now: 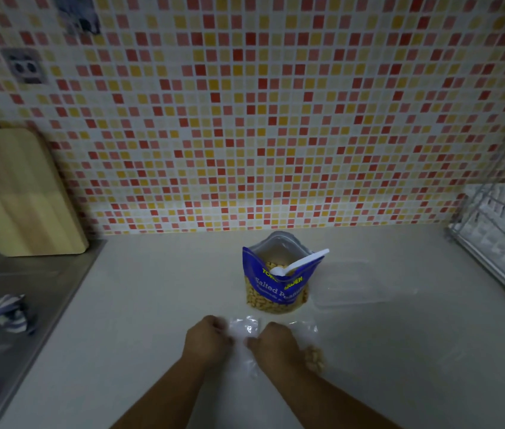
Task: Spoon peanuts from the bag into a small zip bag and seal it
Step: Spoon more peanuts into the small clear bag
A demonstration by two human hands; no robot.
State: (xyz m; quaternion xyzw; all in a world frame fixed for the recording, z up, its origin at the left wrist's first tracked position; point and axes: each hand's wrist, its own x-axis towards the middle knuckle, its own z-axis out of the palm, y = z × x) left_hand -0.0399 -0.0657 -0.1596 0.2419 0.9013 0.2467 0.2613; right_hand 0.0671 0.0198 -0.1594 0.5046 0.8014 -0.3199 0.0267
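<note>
Open blue peanut bag (276, 292) stands upright, white spoon (299, 263) inside; clear zip bag (244, 329) lies flat before it.

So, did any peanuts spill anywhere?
Maybe. A heap of peanuts lies on the counter beside the right hand, which holds a small zip bag with the left hand. Clear plastic lies by the heap too, so it may be bagged, not spilled. The peanut bag stands upright.
</note>
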